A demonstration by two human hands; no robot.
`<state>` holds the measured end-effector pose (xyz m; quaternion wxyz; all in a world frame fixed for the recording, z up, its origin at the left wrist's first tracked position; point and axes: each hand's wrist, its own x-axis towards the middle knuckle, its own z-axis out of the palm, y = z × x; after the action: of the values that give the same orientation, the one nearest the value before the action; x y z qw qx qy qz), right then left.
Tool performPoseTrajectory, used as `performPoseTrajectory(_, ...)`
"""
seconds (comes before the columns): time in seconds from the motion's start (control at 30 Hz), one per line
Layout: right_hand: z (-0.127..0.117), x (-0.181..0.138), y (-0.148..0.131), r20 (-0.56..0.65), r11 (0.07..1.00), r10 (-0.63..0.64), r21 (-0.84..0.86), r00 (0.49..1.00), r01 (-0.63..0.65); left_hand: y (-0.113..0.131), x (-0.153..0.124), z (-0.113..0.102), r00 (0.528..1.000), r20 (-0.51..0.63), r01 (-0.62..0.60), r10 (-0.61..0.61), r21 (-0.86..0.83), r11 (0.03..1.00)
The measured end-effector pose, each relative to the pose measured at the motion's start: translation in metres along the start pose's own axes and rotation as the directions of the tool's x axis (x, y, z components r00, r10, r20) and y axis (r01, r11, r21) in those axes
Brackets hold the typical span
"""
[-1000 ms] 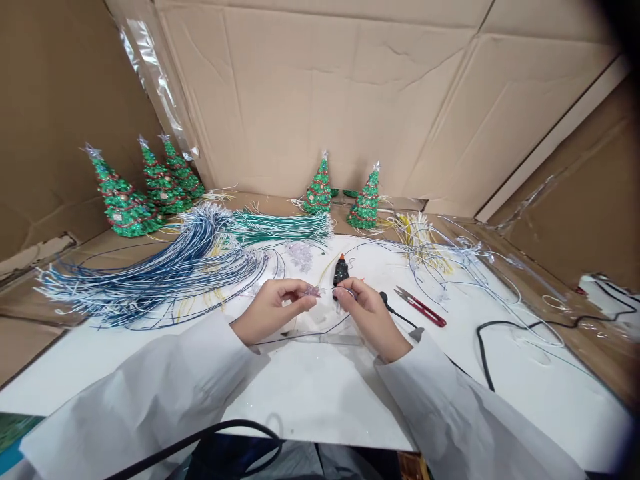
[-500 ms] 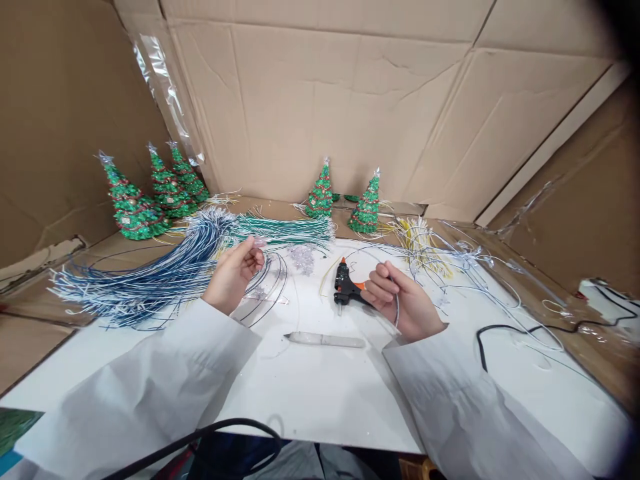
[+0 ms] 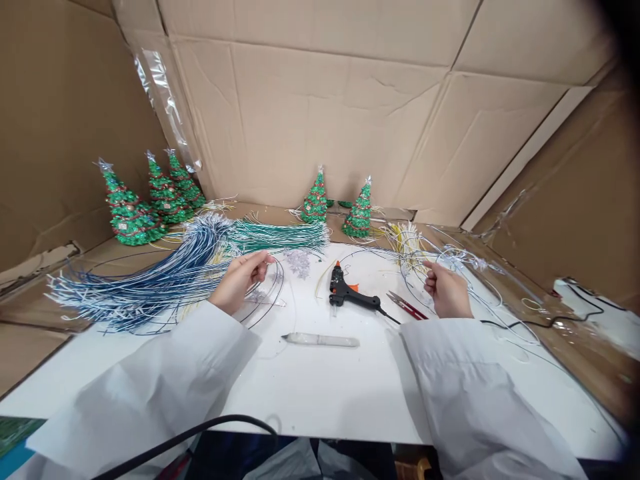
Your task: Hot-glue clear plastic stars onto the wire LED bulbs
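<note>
My left hand (image 3: 241, 279) rests by the end of the blue-and-white wire bundle (image 3: 150, 280), over thin dark wire loops (image 3: 273, 293). Its fingertips are pinched together, and what they hold is too small to make out. My right hand (image 3: 445, 291) is out to the right at a tangle of thin white wires (image 3: 465, 267), fingers curled round one strand. Between the hands a black hot-glue gun (image 3: 350, 294) with an orange trigger lies on the white table (image 3: 320, 393). Red-handled snips (image 3: 407, 307) lie beside my right hand. A clear glue stick (image 3: 323, 340) lies nearer me.
Glittery green toy trees stand at the back left (image 3: 131, 215) and back centre (image 3: 315, 200). A green wire bundle (image 3: 280, 233), clear snowflake pieces (image 3: 300, 260) and yellow wires (image 3: 411, 239) lie behind. Cardboard walls (image 3: 320, 113) enclose the table. A black cable (image 3: 200, 433) crosses the near edge.
My right hand let go of the glue gun, which now lies on the table, and moved right to the white wires. My left hand moved left from the centre to the blue bundle.
</note>
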<state>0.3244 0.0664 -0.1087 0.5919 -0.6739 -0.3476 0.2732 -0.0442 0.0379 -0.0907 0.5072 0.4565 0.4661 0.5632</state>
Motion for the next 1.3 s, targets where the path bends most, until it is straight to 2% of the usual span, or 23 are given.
performPoseTrajectory(0.13,-0.004,0.006,0.007,-0.155,0.978,-0.03,-0.207,0.988,-0.002,-0.004,0.01,-0.009,0.997,-0.082,0.007,-0.004,0.037,0.999)
performPoseTrajectory(0.2,0.001,-0.001,0.005,-0.191,0.943,-0.12,-0.328,0.974,0.052,-0.005,0.013,-0.013,0.992,-0.119,-0.014,0.03,0.131,0.991)
performPoseTrajectory(0.23,0.006,-0.007,0.004,-0.165,0.906,-0.197,-0.408,0.967,0.115,-0.005,0.015,-0.015,0.989,-0.136,-0.036,0.065,0.211,0.977)
performPoseTrajectory(0.3,0.018,-0.022,0.002,0.011,0.776,-0.361,-0.551,0.933,0.307,-0.004,0.016,-0.019,0.975,-0.152,-0.079,0.162,0.441,0.894)
performPoseTrajectory(0.37,0.029,-0.038,0.001,0.293,0.641,-0.429,-0.568,0.854,0.517,-0.003,0.016,-0.023,0.961,-0.122,-0.094,0.249,0.702,0.706)
performPoseTrajectory(0.43,0.037,-0.051,0.002,0.53,0.588,-0.374,-0.499,0.761,0.637,-0.001,0.015,-0.027,0.954,-0.054,-0.091,0.294,0.884,0.458)
performPoseTrajectory(0.5,0.04,-0.058,0.005,0.686,0.593,-0.25,-0.449,0.683,0.669,-0.001,0.014,-0.028,0.954,0.009,-0.094,0.301,0.958,0.271)
performPoseTrajectory(0.6,0.04,-0.059,0.009,0.773,0.622,-0.099,-0.444,0.627,0.645,-0.003,0.014,-0.028,0.955,0.05,-0.088,0.292,0.989,0.116)
performPoseTrajectory(0.7,0.04,-0.058,0.01,0.778,0.586,-0.093,-0.462,0.622,0.665,-0.007,0.013,-0.023,0.95,0.086,-0.099,0.301,0.995,0.03)
performPoseTrajectory(0.87,0.044,-0.065,0.005,0.783,0.504,-0.134,-0.473,0.607,0.723,-0.013,0.008,-0.009,0.925,0.241,-0.258,0.294,0.966,0.02)
performPoseTrajectory(0.93,0.046,-0.07,0.005,0.773,0.496,-0.182,-0.461,0.608,0.736,-0.013,0.006,-0.006,0.922,0.284,-0.302,0.265,0.953,0.03)
performPoseTrajectory(1.0,0.048,-0.075,0.005,0.781,0.496,-0.221,-0.426,0.584,0.757,-0.011,0.006,-0.008,0.929,0.299,-0.319,0.217,0.946,0.064)
performPoseTrajectory(1.13,0.052,-0.083,0.003,0.812,0.421,-0.241,-0.407,0.532,0.811,0.0,0.013,-0.028,0.931,0.348,-0.366,0.115,0.896,0.252)
performPoseTrajectory(1.2,0.055,-0.086,0.003,0.812,0.386,-0.256,-0.412,0.525,0.825,0.005,0.016,-0.04,0.913,0.406,-0.39,0.032,0.847,0.361)
performPoseTrajectory(1.3,0.058,-0.089,0.002,0.799,0.368,-0.275,-0.425,0.534,0.827,0.009,0.016,-0.046,0.889,0.45,-0.371,-0.086,0.817,0.443)
